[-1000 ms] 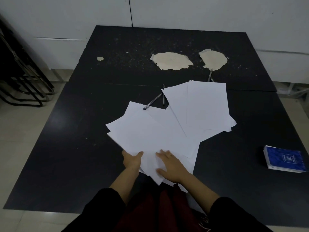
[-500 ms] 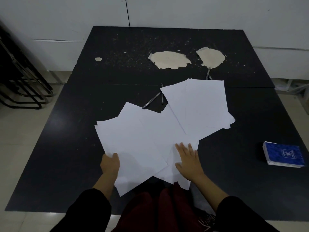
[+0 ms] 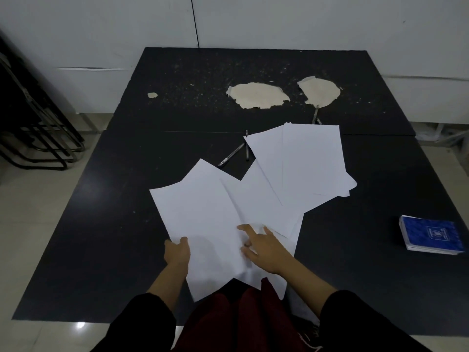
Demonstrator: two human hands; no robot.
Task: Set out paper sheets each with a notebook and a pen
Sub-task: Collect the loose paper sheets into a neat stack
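Note:
Several white paper sheets (image 3: 203, 214) lie fanned and overlapping across the middle of the black table (image 3: 106, 224). More sheets (image 3: 307, 163) spread toward the back right. My left hand (image 3: 177, 252) grips the left edge of the nearest sheet, thumb on top. My right hand (image 3: 264, 245) rests on the papers with fingers spread. A stack of blue notebooks (image 3: 429, 236) sits at the right edge. Two pens (image 3: 229, 156) lie just left of the far sheets. Another pen (image 3: 316, 115) pokes out behind them.
The tabletop has pale patches (image 3: 256, 95) where the surface has peeled, at the back. Folded black chair frames (image 3: 38, 133) lean on the wall at the left. The near table edge is by my lap.
My left hand has slid the nearest sheet back right and up toward the pile. My right hand moved left onto the middle of the papers.

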